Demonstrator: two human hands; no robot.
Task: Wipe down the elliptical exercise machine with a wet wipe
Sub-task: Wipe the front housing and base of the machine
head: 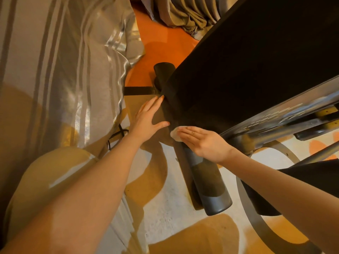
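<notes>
The right hand (203, 142) lies flat, fingers straight and together, pressing a pale wet wipe (176, 133) against the lower edge of the dark housing (238, 70) of the elliptical machine. Only the wipe's rim shows past the fingertips. The left hand (146, 120) is released, fingers spread and straight, its tips resting against the housing's front edge just beside the wipe, seemingly to steady it.

Below the right hand runs the grey foot bar (209, 182), angled toward the patterned rug (165, 189); a metal rail (275, 114) lies to the right. A striped curtain (64, 61) hangs to the left, above orange floor (165, 46).

To wipe well, I would keep the palm flat so the wipe stays spread, pull in long overlapping strokes along the housing's edge, then fold to a fresh side before doing the foot bar, which looks dusty.
</notes>
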